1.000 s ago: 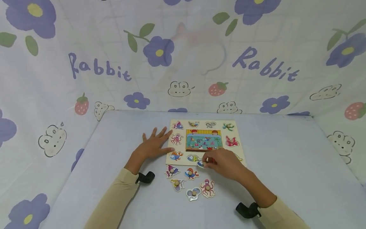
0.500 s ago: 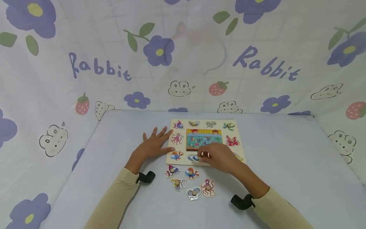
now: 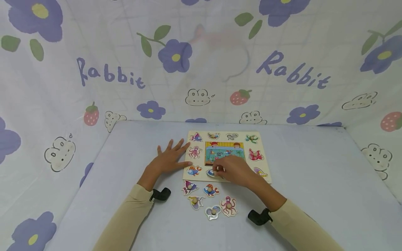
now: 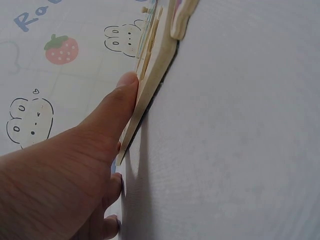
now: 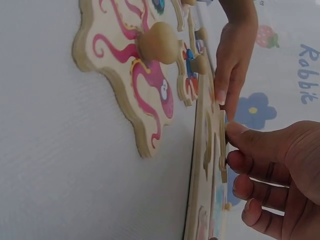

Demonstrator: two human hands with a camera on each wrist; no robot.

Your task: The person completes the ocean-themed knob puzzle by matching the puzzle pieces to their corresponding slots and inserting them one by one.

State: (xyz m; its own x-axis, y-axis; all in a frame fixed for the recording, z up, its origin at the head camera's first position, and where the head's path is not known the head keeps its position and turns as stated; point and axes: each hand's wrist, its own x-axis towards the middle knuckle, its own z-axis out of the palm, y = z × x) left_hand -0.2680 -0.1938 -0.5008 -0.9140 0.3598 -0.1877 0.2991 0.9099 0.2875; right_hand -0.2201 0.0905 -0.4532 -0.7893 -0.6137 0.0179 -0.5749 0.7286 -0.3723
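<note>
Over the near row of the wooden puzzle board [image 3: 263, 164], my right hand [image 3: 235, 170] pinches a small blue fish puzzle piece [image 3: 210, 173] between thumb and fingers. In the right wrist view that fish piece [image 5: 223, 150] appears edge-on, tilted close above the board, with the thumb and index fingertip at it. It covers the printed fish spot below; its knob is hidden by the fingers. My left hand [image 3: 169, 158] lies with fingers spread at the board's left side. Its thumb [image 4: 127, 82] rests on the board's edge in the left wrist view.
Several knobbed pieces lie before the board: a purple fish [image 3: 190, 187], an orange-and-blue piece [image 3: 211, 190], a yellow fish [image 3: 196, 202], a grey piece [image 3: 213, 212] and a pink octopus [image 3: 229, 206]. A green piece [image 3: 252, 138] and a red one [image 3: 255, 154] sit in the board.
My right hand has shifted left along the board's near edge, bringing the blue fish piece over the printed fish spot. The left hand stays in place.
</note>
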